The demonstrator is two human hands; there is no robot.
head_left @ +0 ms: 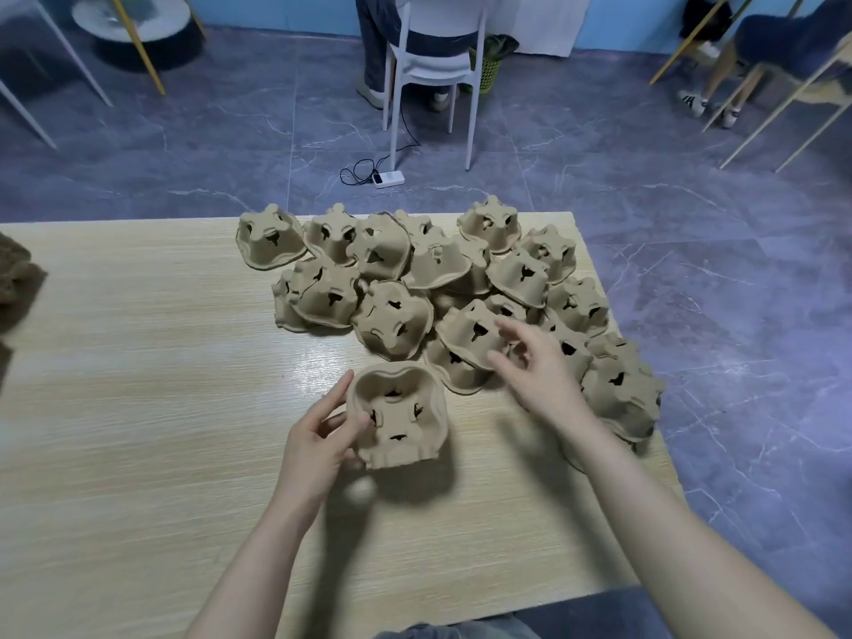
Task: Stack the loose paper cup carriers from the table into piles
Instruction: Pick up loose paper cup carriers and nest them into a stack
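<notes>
Several brown pulp cup carriers lie loose and overlapping across the far right part of the wooden table. My left hand grips the left rim of one carrier, held tilted just above the table near its middle. My right hand hovers over the heap with fingers spread and slightly bent, above a carrier at the heap's near edge; it holds nothing.
The table's right edge runs close behind the heap, and some carriers sit at that edge. A brown object lies at the table's far left. Beyond the table stand a white chair with a seated person and a power strip.
</notes>
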